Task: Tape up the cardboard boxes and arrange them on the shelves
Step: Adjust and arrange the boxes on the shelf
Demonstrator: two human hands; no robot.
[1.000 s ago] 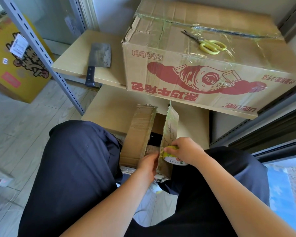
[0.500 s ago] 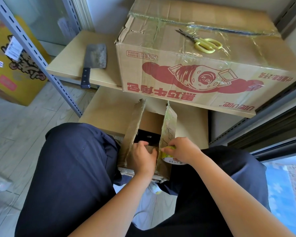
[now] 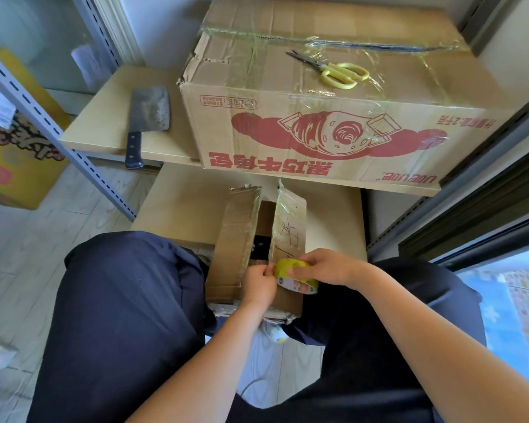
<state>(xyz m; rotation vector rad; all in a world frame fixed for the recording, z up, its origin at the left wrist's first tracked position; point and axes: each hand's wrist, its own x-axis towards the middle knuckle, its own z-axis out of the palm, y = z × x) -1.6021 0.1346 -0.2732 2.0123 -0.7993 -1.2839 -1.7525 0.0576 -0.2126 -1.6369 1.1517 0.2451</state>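
Right hand gripping tape roll, left hand pinching its end, over small box

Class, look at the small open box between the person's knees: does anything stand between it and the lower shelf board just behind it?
Nothing visible blocks it. The small box already sits against the lower shelf board, whose visible surface is bare. The big taped box on the upper shelf overhangs it, limiting headroom; the small box's flaps stand upright.
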